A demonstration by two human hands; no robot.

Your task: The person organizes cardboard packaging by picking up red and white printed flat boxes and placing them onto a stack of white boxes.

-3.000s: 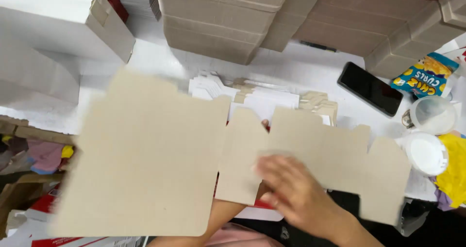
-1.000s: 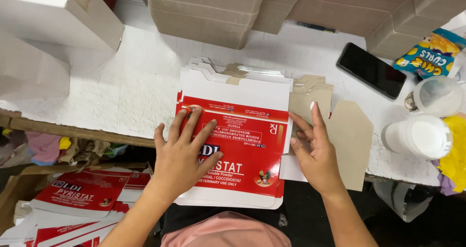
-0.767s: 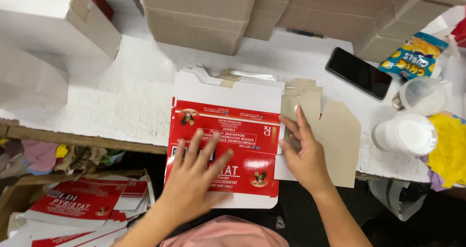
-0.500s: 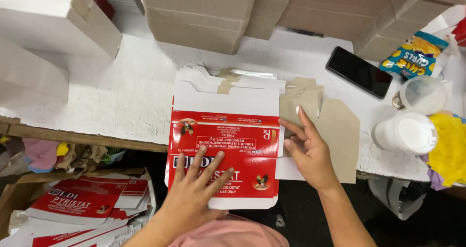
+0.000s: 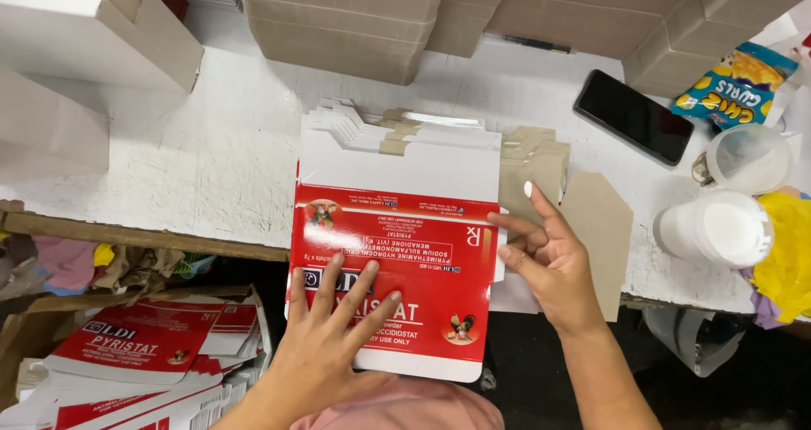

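- A flat red-and-white carton blank is laid at the centre of the frame, printed face up, its lower edge overhanging the front of the white worktable.
- A white band runs along its top, a red panel with white lettering fills the middle, and a small rooster picture is seen at the lower right of the red panel.
- Beneath it, a stack of further blanks is fanned out toward the upper centre, white and brown tabs showing.
- Plain brown cardboard pieces are placed right of centre, partly under the right hand.
- Brown corrugated boxes are stacked along the top; a black phone, a blue-and-yellow snack bag and two white tubs are seen at the upper right.
- More red printed blanks are piled at the lower left, below the table.
- The left hand is pressed flat on the carton's lower left, fingers spread, nothing clasped.
- The right hand is laid at the carton's right edge, fingers extended and unclenched, fingertips touching the edge.
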